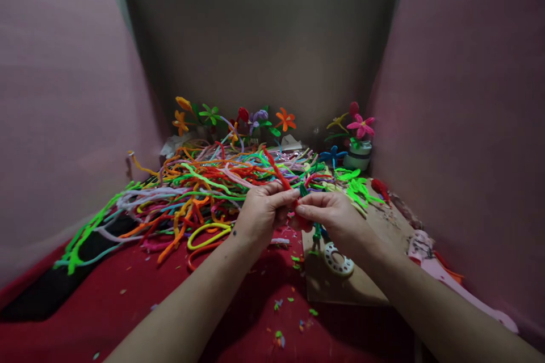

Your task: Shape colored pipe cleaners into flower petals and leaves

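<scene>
A red pipe cleaner [276,167] rises up and to the left out of my left hand [266,208], whose thumb and fingers pinch it. My right hand [326,210] meets it at the fingertips and pinches the lower part of the same red piece. Some red fuzz shows beneath the fingers, its shape partly hidden. Just behind the right fingers a dark green fuzzy piece [303,190] shows; I cannot tell whether it is held. Below the right hand lies a white ring-shaped tool handle [346,265] with dark spots.
A large heap of coloured pipe cleaners [204,176] spreads behind my hands. Finished fuzzy flowers [285,119] stand at the back, some by a white pot [356,156]. A brown board [336,289] lies at right, with a pink tool [460,283] beyond it. Clippings dot the red cloth [140,317].
</scene>
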